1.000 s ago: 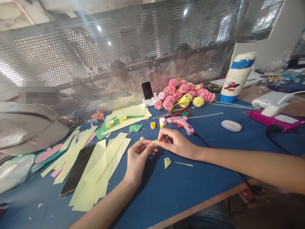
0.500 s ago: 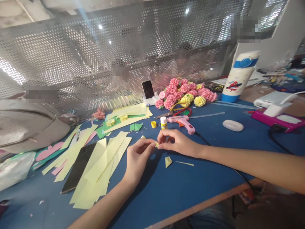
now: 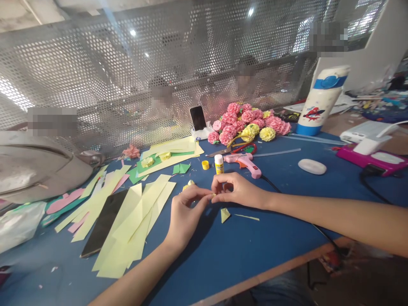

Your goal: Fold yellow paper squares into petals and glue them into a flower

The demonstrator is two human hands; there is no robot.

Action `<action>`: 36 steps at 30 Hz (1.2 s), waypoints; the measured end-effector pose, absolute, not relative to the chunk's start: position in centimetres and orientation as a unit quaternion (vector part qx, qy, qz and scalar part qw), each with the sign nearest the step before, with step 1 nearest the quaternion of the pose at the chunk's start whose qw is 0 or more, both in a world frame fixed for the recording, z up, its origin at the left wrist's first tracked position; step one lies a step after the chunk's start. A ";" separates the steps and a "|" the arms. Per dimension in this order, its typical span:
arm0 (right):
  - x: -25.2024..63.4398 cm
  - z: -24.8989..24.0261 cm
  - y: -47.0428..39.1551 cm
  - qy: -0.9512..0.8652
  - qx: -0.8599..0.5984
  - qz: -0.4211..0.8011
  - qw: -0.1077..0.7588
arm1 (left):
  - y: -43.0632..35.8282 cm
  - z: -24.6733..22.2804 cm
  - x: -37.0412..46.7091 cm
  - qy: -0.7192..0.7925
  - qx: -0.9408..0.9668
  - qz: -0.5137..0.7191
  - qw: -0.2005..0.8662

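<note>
My left hand [image 3: 186, 212] and my right hand [image 3: 236, 191] meet over the blue table, thumbs and forefingers pinched on one small piece of yellow paper [image 3: 213, 195]. Fingertips hide most of that piece. Just below them lies a folded yellow paper piece [image 3: 225, 215], with a thin yellow strip [image 3: 247, 217] to its right. Behind my left fingers sits another small yellow paper piece [image 3: 188, 184], partly covered. An uncapped glue stick [image 3: 219, 164] stands upright behind my right hand, its yellow cap [image 3: 205, 165] to the left.
Yellow paper strips [image 3: 137, 229] and a dark phone [image 3: 103, 225] lie at left. A pink glue gun [image 3: 245, 163], scissors [image 3: 228, 149] and paper flowers [image 3: 236, 123] are behind my hands. A bottle [image 3: 323, 102] and magenta power strip [image 3: 371, 160] stand right.
My left fingertips have shifted slightly right, closer against the right hand's, and less of the small yellow paper shows between them. The things on the table have stayed put.
</note>
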State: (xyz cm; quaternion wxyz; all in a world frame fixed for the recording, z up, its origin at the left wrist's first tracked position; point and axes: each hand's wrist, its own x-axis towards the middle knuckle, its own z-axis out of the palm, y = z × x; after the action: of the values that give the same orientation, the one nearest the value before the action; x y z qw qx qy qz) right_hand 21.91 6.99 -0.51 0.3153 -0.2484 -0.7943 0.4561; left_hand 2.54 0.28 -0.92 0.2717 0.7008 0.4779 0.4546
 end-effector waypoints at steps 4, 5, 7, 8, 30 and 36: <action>21.8 -0.6 7.0 -0.792 -0.246 0.467 0.308 | 0.2 -0.5 2.7 0.468 0.707 0.463 0.257; 21.8 -0.6 6.9 -0.791 -0.245 0.469 0.306 | 0.1 -0.5 2.7 0.466 0.708 0.465 0.255; 21.8 -0.5 6.9 -0.791 -0.243 0.473 0.301 | 0.1 -0.4 2.7 0.462 0.709 0.469 0.252; 21.8 -0.5 6.9 -0.792 -0.241 0.475 0.299 | 0.0 -0.3 2.7 0.461 0.710 0.469 0.252; 22.0 0.1 6.4 -0.795 -0.242 0.466 0.303 | 1.3 -1.3 2.0 0.451 0.621 0.495 0.407; 22.1 0.0 6.4 -0.802 -0.242 0.458 0.299 | 1.2 -1.2 2.0 0.450 0.615 0.491 0.422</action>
State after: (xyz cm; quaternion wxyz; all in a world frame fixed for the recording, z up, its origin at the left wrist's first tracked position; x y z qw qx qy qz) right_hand 22.10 6.42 -0.01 0.2993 -0.2415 -0.8016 0.4577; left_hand 1.98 1.18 -1.23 0.4223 0.6147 0.4500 0.4912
